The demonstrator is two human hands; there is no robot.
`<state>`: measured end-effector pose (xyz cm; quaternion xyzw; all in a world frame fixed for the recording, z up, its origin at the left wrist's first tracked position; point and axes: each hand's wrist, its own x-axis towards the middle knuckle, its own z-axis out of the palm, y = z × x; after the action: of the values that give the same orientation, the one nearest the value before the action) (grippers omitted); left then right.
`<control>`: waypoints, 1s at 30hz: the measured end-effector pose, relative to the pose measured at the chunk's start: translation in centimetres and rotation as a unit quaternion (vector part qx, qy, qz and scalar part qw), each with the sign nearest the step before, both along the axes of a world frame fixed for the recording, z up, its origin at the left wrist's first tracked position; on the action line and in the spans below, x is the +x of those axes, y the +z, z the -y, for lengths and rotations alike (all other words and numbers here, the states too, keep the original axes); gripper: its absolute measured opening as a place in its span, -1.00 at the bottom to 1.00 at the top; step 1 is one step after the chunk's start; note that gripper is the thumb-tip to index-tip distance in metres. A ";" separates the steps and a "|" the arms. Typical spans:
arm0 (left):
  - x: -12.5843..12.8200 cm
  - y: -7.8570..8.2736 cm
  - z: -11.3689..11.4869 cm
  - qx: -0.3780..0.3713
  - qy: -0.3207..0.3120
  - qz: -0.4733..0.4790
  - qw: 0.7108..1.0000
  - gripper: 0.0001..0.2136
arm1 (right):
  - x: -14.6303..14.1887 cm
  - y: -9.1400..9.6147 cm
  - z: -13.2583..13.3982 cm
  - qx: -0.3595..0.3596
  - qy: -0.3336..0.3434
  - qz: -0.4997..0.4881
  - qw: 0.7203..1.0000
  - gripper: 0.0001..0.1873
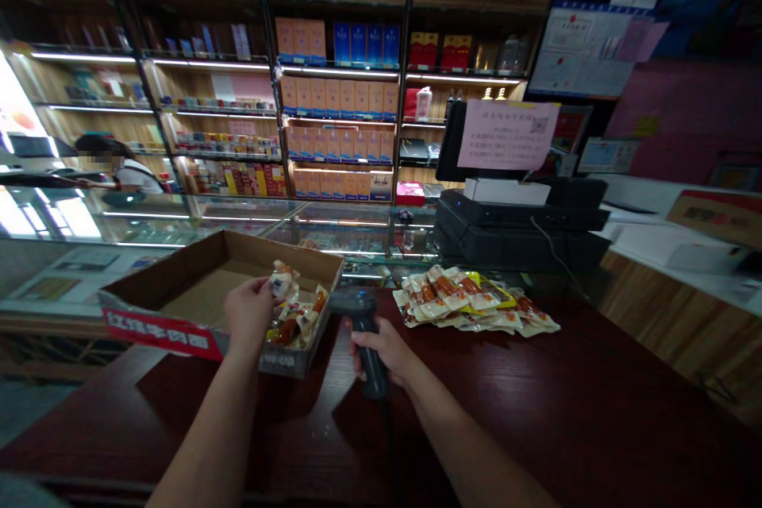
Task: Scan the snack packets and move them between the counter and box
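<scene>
My left hand is closed on a small snack packet, held above the right end of an open cardboard box. More snack packets lie in that end of the box. My right hand grips the handle of a black barcode scanner, whose head points toward the held packet. A pile of similar snack packets lies on the dark red counter to the right of the scanner.
A black cash register with a printer and a pink notice stands behind the pile. A glass display counter runs to the left, with lit shelves of boxed goods behind. A person sits at far left.
</scene>
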<state>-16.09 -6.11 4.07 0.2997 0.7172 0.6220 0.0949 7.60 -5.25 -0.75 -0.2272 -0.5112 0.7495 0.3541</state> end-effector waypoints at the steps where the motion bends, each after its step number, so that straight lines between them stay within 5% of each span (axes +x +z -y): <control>1: -0.6 -0.1 0.3 -0.033 0.017 -0.043 0.998 -0.80 | -0.4 -0.1 0.1 0.002 0.005 0.004 1.000 -0.55; 4: -1.6 -0.3 0.9 -0.081 0.061 -0.180 0.978 -0.76 | -1.2 -0.3 0.4 0.006 0.021 0.012 1.000 -0.52; 9: 1.1 0.0 0.7 0.068 0.070 -0.290 0.952 -0.75 | 0.2 -0.3 0.4 0.003 0.009 0.000 1.000 -0.53; 14: 7.6 -2.1 -2.2 0.103 -0.143 -0.152 0.972 -0.75 | 5.6 -0.6 -0.7 0.015 -0.046 -0.038 0.998 -0.55; 17: 12.6 -4.5 -4.4 0.012 -0.306 -0.077 0.949 -0.73 | 9.4 -1.6 -1.7 0.031 -0.091 -0.062 0.993 -0.57; 21: 19.2 -6.5 -6.5 -0.162 -0.431 0.049 0.887 -0.63 | 12.8 -3.7 -2.9 0.029 -0.159 -0.103 0.981 -0.60; 25: 23.5 -7.1 -8.1 -0.221 -0.448 0.197 0.843 -0.59 | 13.7 -4.7 -3.7 0.016 -0.175 -0.124 0.977 -0.60; 28: 24.7 -7.6 -9.2 -0.179 -0.415 0.223 0.864 -0.73 | 13.6 -4.7 -4.0 0.010 -0.169 -0.128 0.977 -0.60; 30: 24.6 -8.0 -9.8 -0.153 -0.380 0.160 0.898 -0.81 | 13.5 -4.7 -4.0 0.004 -0.160 -0.124 0.979 -0.61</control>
<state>8.47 3.68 -3.91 0.4276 0.6102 0.4613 0.4817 21.11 -1.22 -5.44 -0.2100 -0.4233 0.7036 0.5308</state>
